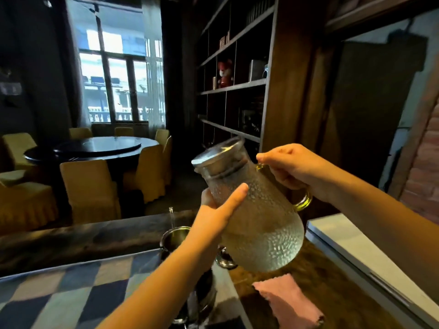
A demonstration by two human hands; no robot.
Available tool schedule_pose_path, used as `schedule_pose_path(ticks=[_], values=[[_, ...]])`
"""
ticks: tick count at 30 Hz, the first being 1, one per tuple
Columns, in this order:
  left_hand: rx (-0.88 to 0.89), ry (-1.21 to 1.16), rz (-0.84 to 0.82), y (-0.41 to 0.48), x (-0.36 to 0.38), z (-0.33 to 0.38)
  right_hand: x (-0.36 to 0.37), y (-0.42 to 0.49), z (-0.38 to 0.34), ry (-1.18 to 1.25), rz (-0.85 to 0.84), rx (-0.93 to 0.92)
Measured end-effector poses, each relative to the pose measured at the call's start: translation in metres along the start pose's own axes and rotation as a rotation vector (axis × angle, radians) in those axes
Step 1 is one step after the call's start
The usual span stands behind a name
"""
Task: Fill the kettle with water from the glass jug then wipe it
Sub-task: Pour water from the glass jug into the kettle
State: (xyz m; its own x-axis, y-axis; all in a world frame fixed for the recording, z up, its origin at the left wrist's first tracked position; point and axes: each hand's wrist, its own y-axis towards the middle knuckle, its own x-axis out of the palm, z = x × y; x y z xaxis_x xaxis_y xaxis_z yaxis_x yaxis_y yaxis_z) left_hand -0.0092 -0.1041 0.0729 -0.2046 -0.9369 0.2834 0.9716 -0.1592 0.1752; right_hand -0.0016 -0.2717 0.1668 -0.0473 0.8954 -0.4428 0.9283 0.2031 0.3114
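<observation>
A dimpled glass jug (261, 224) with a metal lid and a yellow-tinted handle hangs tilted to the left above the counter, its lower part holding water. My right hand (294, 169) grips the handle. My left hand (218, 210) cups the jug's neck from the left side. Below my left forearm stands the kettle (174, 237), a metal-rimmed vessel with its top uncovered, largely hidden by my arm. A pink cloth (287, 300) lies on the wooden counter under the jug.
A checkered mat (66, 295) covers the counter's left part. A white ledge (356, 248) runs along the right. Beyond the counter stand a round dark table (95, 148) with yellow-covered chairs and a tall dark bookshelf (237, 86).
</observation>
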Motion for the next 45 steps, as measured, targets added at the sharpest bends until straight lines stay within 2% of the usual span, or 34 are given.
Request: schedule_pose_path(ticks=[4, 10, 15, 27, 38, 45], values=[[-0.099, -0.082, 0.018, 0.009, 0.025, -0.037, -0.019, 0.003, 0.027, -0.135, -0.067, 0.027], [-0.160, -0.381, 0.193, 0.017, 0.045, -0.081, -0.011, 0.017, 0.054, -0.321, -0.166, -0.026], [-0.180, -0.526, 0.276, 0.025, 0.045, -0.102, 0.004, 0.032, 0.067, -0.401, -0.230, -0.020], [-0.229, -0.605, 0.351, 0.028, 0.031, -0.103, 0.036, 0.069, 0.064, -0.567, -0.265, -0.049], [-0.305, -0.656, 0.313, 0.024, 0.010, -0.099, 0.070, 0.080, 0.055, -0.788, -0.211, -0.153], [-0.349, -0.645, 0.351, 0.027, 0.007, -0.094, 0.079, 0.086, 0.048, -0.879, -0.154, -0.202]])
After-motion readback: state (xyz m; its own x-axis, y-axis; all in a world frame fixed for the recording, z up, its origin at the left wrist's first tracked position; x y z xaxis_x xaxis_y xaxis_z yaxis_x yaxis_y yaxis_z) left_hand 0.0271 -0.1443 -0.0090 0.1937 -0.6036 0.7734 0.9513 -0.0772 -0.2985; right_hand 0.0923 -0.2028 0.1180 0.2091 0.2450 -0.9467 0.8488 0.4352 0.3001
